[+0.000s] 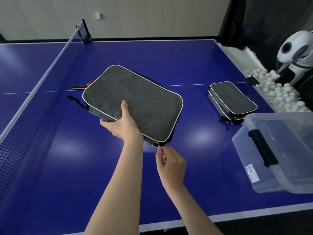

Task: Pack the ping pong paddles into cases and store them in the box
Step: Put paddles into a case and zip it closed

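My left hand gripping the near edge of a grey paddle case, tilted over the blue surface, my right hand pinching its zipper pull at the near corner, a red paddle peeking out behind, two stacked cases near the clear box on my right

Case: mottled charcoal grey, white piping, black strap, silvery zip. At its 10 o'clock, a paddle shows red and black. Table: deep blue, white lines. At 3 o'clock, matching grey cases. At 4, a clear box with a black latch.
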### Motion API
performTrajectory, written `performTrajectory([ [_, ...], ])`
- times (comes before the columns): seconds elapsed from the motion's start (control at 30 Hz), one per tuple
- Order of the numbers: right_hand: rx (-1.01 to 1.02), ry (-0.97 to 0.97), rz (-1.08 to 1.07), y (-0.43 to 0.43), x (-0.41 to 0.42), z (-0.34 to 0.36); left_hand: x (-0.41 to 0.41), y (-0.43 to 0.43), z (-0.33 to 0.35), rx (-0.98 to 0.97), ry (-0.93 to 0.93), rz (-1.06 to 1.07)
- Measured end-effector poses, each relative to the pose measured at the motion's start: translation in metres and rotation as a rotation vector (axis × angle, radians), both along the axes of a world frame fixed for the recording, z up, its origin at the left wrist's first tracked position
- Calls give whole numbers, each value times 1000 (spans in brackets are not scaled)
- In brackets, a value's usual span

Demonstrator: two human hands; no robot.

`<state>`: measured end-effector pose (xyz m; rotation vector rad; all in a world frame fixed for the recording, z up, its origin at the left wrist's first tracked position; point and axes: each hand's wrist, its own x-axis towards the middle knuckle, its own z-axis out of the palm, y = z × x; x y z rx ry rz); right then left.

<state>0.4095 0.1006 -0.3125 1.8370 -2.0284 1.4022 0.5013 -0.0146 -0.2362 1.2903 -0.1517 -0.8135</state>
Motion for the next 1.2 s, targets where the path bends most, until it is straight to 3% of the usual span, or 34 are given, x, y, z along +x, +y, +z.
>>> performTrajectory([
  [0.33,-90,36,-63,-3,-43,3,10,-1,9,51,24,-79],
  [0.67,-43,-165,-204,-26,-79,18,4,10,10,21,-41,-265],
  [0.83,-72,-144,-235,-39,-103,29,7,12,14,-32,-58,-371],
  [1.03,-96,-141,-31,-49,-127,35,12,13,20,-94,-77,-542],
  [1.2,-107,1,117,-59,-135,45,20,14,19,-152,-168,-693],
])
